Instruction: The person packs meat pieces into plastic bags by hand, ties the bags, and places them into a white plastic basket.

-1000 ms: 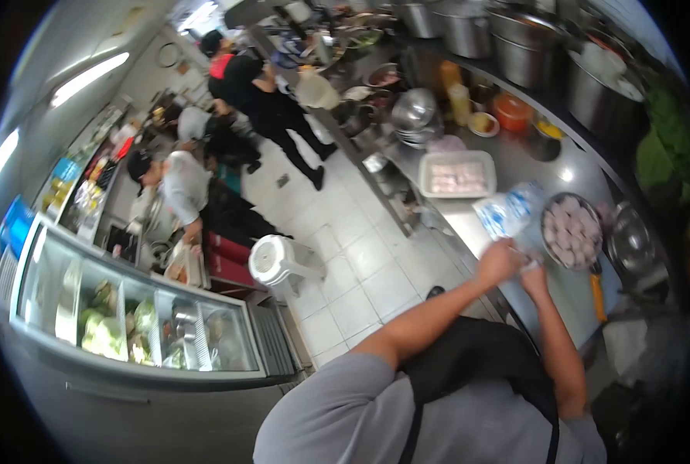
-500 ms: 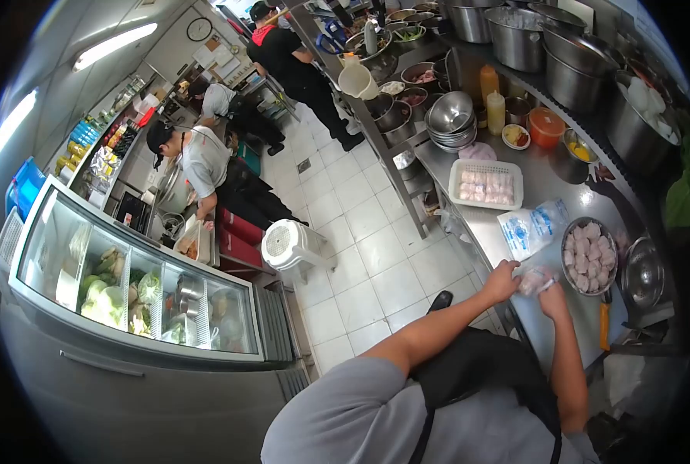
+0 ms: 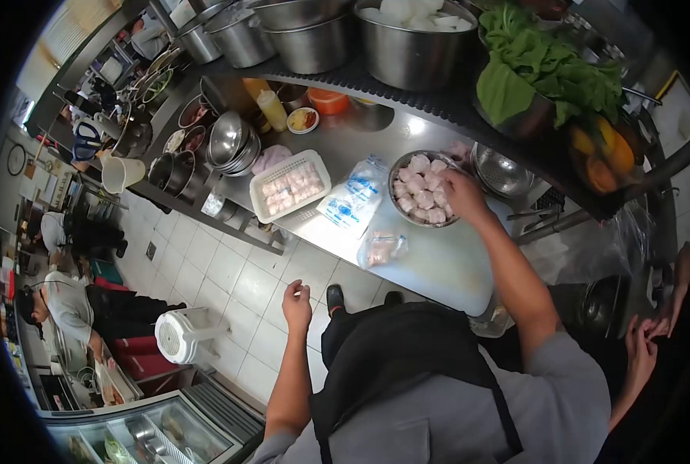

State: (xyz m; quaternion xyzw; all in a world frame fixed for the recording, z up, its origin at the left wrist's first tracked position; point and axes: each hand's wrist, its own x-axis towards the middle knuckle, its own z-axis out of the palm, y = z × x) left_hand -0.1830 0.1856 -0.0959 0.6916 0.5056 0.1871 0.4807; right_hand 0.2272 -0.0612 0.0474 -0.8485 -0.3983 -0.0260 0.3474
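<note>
My right hand (image 3: 462,195) reaches over the right rim of a round metal bowl (image 3: 392,185) of pale, lumpy pieces (image 3: 421,182). Its fingertips are at the pieces and partly hidden. Away from the counter, over the floor, my left hand (image 3: 297,304) is loosely curled with a gap at the thumb and nothing visible in it. A clear plastic bag with pinkish pieces (image 3: 382,248) lies on the pale cutting board (image 3: 457,267). Blue-printed plastic bags (image 3: 354,199) rest left of the bowl, beside a white basket (image 3: 323,185) holding wrapped pale portions (image 3: 292,189).
A shelf (image 3: 306,75) with large pots (image 3: 416,58) and leafy greens (image 3: 542,69) overhangs the counter's back. A colander (image 3: 502,170) stands right of the bowl. At the right are another person's hands (image 3: 643,340); a white stool (image 3: 179,337) and a co-worker (image 3: 68,305) are at left.
The view has swung right. The clear bag, earlier between my hands, now lies on the board. My right hand has moved to the bowl; my left has drawn back off the counter.
</note>
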